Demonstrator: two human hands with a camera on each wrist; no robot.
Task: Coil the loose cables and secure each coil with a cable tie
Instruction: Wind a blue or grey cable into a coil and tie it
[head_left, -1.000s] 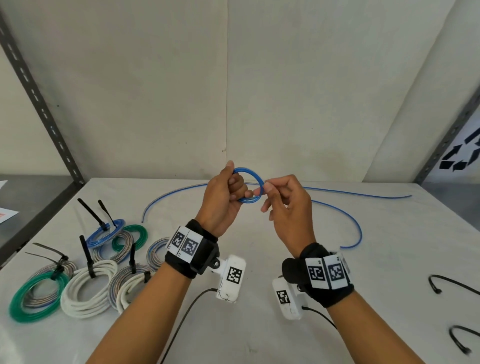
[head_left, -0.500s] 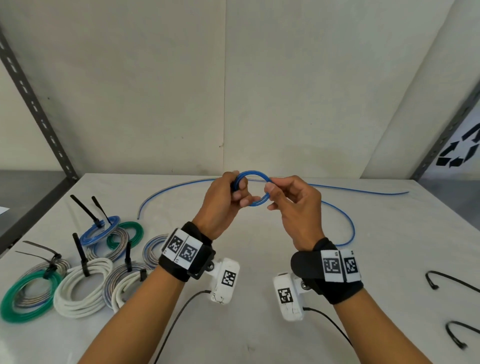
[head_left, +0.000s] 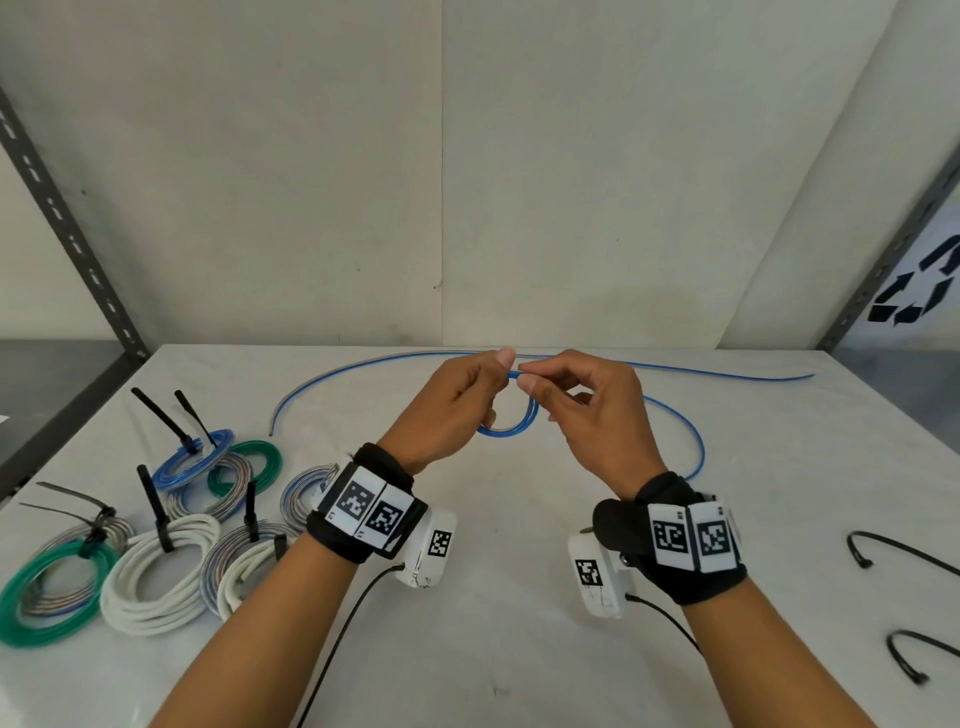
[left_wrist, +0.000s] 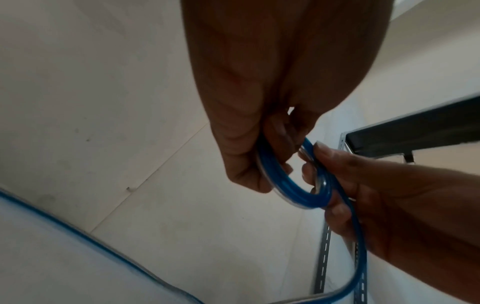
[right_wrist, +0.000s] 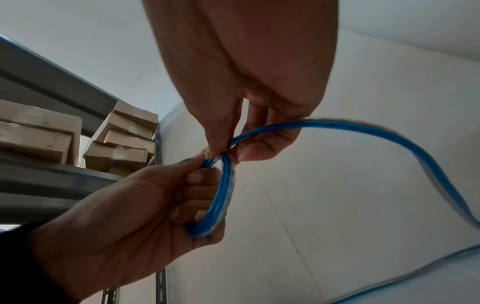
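Held above the middle of the white table (head_left: 493, 597), the left hand (head_left: 447, 410) has its fingers curled round a small coil of the blue cable (head_left: 511, 428), while the right hand (head_left: 587, 415) pinches the strand at the coil's top between thumb and forefinger. The uncoiled remainder trails across the far side of the table. Tied coils (head_left: 156, 566) lie near left; loose black cable ties (head_left: 904, 551) near right.
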